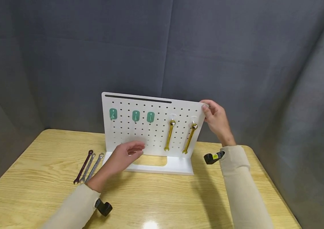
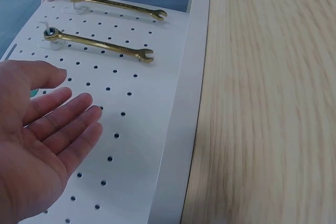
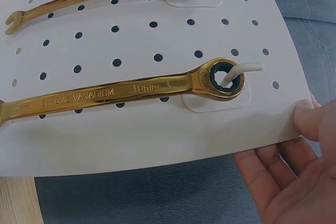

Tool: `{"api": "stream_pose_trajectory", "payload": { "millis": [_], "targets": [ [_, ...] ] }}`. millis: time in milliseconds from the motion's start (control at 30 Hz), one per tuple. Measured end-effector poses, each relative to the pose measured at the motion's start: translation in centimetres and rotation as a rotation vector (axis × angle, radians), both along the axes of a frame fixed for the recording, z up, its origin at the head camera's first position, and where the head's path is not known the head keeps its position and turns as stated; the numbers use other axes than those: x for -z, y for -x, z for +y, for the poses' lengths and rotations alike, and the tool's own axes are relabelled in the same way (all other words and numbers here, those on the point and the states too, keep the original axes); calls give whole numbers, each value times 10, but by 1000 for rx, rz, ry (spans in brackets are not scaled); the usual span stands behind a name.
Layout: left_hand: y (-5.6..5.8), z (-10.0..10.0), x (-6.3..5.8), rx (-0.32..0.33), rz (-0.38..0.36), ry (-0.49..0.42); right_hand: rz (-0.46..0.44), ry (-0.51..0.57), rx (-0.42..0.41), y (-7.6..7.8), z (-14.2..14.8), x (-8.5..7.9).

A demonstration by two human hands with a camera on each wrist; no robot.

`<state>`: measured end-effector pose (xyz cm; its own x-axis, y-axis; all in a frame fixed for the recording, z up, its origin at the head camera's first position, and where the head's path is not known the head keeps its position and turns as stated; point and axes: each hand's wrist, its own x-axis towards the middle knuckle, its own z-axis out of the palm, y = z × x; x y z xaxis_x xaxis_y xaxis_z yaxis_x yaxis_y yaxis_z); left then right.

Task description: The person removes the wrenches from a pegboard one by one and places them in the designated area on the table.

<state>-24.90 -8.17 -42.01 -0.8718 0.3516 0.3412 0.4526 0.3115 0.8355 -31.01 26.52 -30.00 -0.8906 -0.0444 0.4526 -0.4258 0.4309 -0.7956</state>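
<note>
A white pegboard (image 1: 159, 136) stands upright on its base on the table. My right hand (image 1: 217, 121) pinches its upper right edge, thumb in front and fingers behind. Two gold combination wrenches hang by their ring ends from white hooks; the outer wrench (image 3: 121, 92) is marked 10mm, and the inner wrench (image 1: 169, 135) hangs left of it. Before the lower left of the board my left hand (image 1: 124, 156) hovers with relaxed fingers and holds nothing, palm showing in the left wrist view. Three green hooks, among them the middle hook (image 1: 135, 116), carry nothing.
Left of the board, a dark purple wrench (image 1: 83, 167) and two silver wrenches (image 1: 94, 168) lie side by side on the wooden table (image 1: 162, 194). A dark grey curtain (image 1: 139, 47) hangs behind and along the sides.
</note>
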Motion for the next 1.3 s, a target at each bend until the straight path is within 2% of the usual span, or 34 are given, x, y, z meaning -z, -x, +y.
{"api": "stream_pose_trajectory", "payload": {
  "millis": [433, 800, 1000, 1300],
  "targets": [
    [14, 35, 0, 14, -66, -138, -15, 3, -1, -1, -1, -2],
    [29, 51, -5, -42, -86, -149, -18, 9, 0, -1, -1, -3],
    [33, 58, -7, -37, -97, -184, -20, 7, 3, -2, 0, -2],
    [40, 70, -10, 4, -164, -214, -8, 7, -11, -1, 0, -2]
  ]
}}
